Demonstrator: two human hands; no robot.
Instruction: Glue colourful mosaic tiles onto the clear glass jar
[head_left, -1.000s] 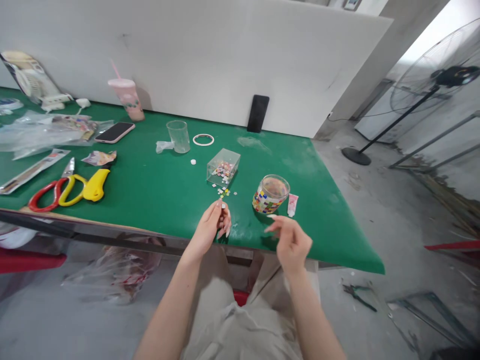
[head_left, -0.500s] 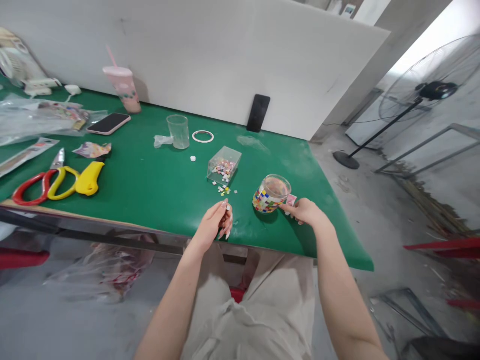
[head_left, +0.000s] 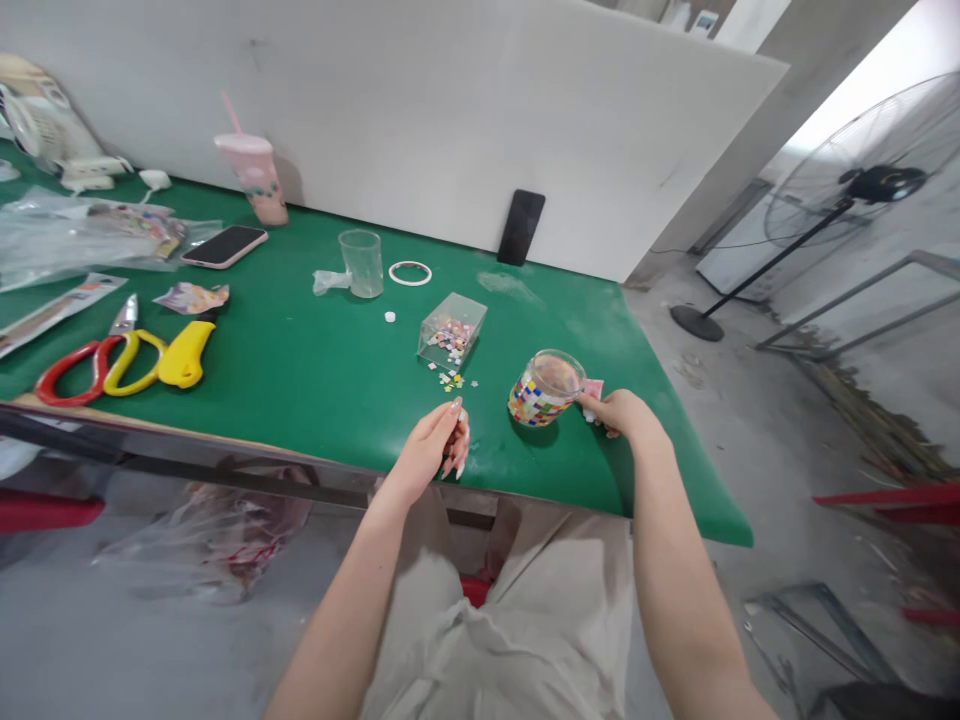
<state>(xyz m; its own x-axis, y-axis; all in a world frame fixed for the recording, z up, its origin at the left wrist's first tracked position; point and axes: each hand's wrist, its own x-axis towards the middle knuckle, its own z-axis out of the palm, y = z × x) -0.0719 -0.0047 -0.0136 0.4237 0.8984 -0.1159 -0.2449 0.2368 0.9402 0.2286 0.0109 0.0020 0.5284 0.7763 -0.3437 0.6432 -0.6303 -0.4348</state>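
My left hand point(head_left: 435, 445) is closed near the table's front edge, thumb and forefinger pinched on what looks like a small white tile. Its other fingers curl under. To the right, my right hand point(head_left: 621, 412) grips a small pink packet point(head_left: 593, 388) beside the glass cup. Some small pale pieces show under its fingers. Colourful mosaic tiles cover the outside of the glass cup point(head_left: 546, 388), which stands slightly tilted in view. A clear plastic box point(head_left: 453, 330) lies behind my left hand with small tiles inside. Several loose tiles point(head_left: 451, 380) are spilled before its opening.
On the green table point(head_left: 300, 370) stand a clear cup point(head_left: 362, 265), a white ring point(head_left: 410, 273) and a small white cap point(head_left: 390, 317). Scissors point(head_left: 124, 350), a yellow-handled tool point(head_left: 185, 355), a phone point(head_left: 225, 247) and a pink drink point(head_left: 255, 178) sit left. A dark phone point(head_left: 521, 228) leans behind.
My right hand has shifted slightly right and away from me, with the pink packet moving along. The left hand keeps its pinch almost unmoved. The view has shifted slightly.
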